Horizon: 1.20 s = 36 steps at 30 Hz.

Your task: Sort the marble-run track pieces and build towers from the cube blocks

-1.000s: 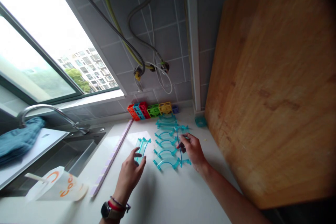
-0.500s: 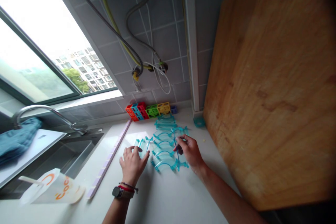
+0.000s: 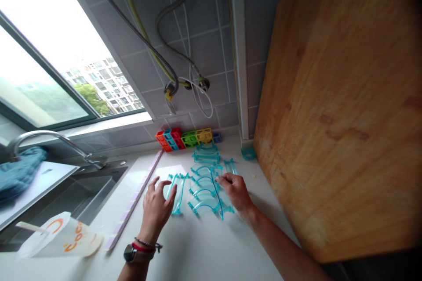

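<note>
Two bare hands work over a white countertop [image 3: 204, 246], seen from above. Nearest, at the lower left, one plastic cup [image 3: 59, 239] with orange lettering and a straw lies on its side. The left hand [image 3: 154, 208], with a watch and bracelets at the wrist, has its fingers spread and loosely curled, with the fingertips touching one clear teal curved track piece [image 3: 177, 193] that lies flat just beside it. The right hand [image 3: 234, 191] pinches one thin teal curved piece [image 3: 216, 195] standing on edge, over a column of about four similar curved teal pieces [image 3: 202, 184] laid flat between the hands. All are see-through turquoise arcs with small tabs at the ends. To the left, one long pale lilac strip [image 3: 135, 199] runs beside the sink [image 3: 66, 193], with one tap [image 3: 49, 140] over it. Farther back lie more teal pieces [image 3: 206, 153], then a row of about five coloured open cubes [image 3: 184, 138] against the grey tiled wall [image 3: 198, 52]. One large wooden board [image 3: 339, 109] leans at the right.
</note>
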Each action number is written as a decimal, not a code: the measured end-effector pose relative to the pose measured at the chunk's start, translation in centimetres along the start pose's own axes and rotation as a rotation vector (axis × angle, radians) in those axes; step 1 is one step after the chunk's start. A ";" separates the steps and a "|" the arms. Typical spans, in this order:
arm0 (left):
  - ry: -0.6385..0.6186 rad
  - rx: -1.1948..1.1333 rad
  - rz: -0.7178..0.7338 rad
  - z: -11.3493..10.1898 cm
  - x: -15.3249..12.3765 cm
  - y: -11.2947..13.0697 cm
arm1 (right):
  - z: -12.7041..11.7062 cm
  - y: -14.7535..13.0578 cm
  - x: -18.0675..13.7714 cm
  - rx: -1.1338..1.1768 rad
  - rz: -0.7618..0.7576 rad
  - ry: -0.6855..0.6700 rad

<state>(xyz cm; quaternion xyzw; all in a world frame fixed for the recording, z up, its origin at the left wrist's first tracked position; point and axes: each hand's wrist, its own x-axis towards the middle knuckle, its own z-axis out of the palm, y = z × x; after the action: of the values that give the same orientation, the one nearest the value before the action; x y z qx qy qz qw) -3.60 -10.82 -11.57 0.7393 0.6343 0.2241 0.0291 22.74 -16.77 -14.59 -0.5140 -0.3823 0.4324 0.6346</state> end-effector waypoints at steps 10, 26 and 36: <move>-0.259 -0.553 0.100 -3.2 -6.7 5.7 | 0.4 0.5 -0.4 0.016 0.075 -0.110; -0.087 -0.515 0.178 -2.2 -9.8 4.2 | 1.1 -0.1 -1.1 0.121 0.134 -0.420; 0.184 -0.355 0.020 -2.0 -4.6 -2.1 | 1.1 0.3 -1.0 0.059 0.097 -0.428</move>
<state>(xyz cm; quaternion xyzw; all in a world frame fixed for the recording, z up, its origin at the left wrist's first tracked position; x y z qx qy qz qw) -6.76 -15.28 -11.79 0.7052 0.5775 0.3993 0.0988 21.31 -17.35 -14.67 -0.4094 -0.4702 0.5727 0.5323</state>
